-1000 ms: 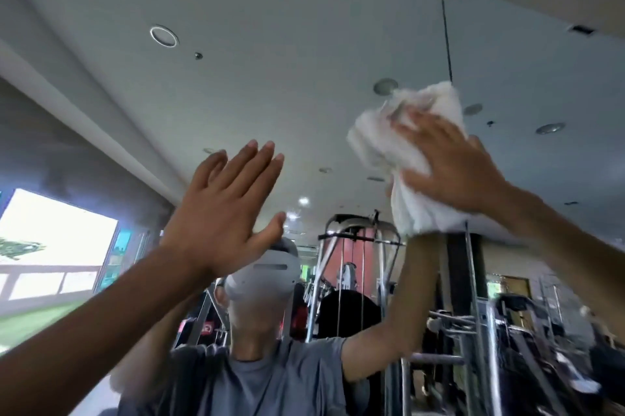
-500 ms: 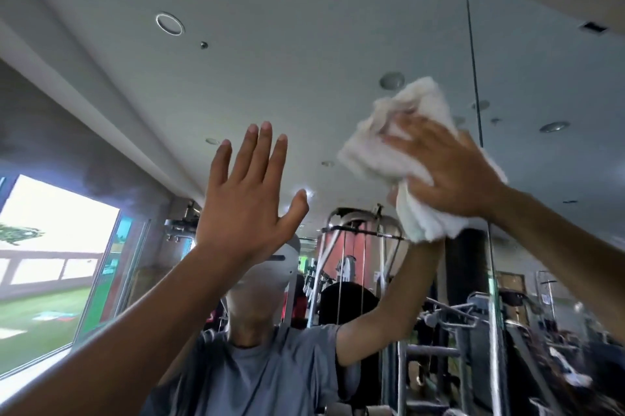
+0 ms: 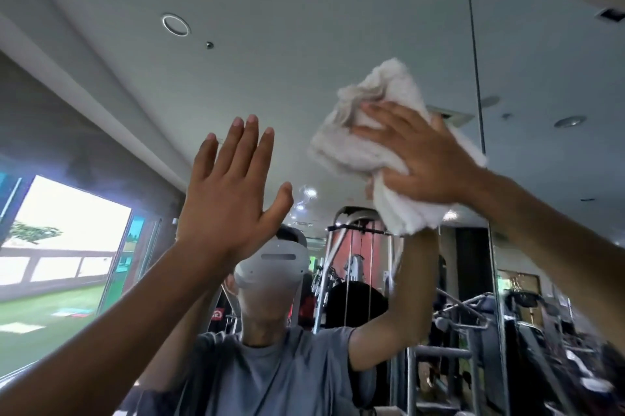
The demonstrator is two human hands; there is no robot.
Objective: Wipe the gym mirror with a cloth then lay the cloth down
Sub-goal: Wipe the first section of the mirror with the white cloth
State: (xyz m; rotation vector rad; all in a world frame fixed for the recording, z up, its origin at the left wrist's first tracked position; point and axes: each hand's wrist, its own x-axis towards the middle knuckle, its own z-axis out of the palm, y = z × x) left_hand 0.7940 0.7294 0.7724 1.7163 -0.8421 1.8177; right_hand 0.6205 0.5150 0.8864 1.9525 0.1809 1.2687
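Right hand [image 3: 426, 158]: I am pressing it flat on the white cloth [image 3: 365, 148], fingers straight and spread, thumb lying across the lower fold. Nothing is curling round the fabric; the palm is pinning it.

Cloth: it is sitting bunched and creased between my right palm and the mirror [image 3: 287, 77], high on the glass, up and to the right of my reflected head. One wad is sticking out above my fingertips and a thicker fold is hanging below the heel of the hand.

Left hand [image 3: 230, 192]: I am holding it raised with the palm toward the glass, four fingers straight and close together, thumb angled out. It is holding nothing. I cannot tell whether it is touching the glass.

Mirror: a vertical seam [image 3: 475, 77] is running down the glass just right of the cloth. The glass is showing my reflection in a pale headset [image 3: 270, 263] and grey T-shirt [image 3: 270, 375], both arms lifted. Behind the reflection, a cable machine [image 3: 358, 246] is showing at centre and a bright window [image 3: 67, 239] at far left.
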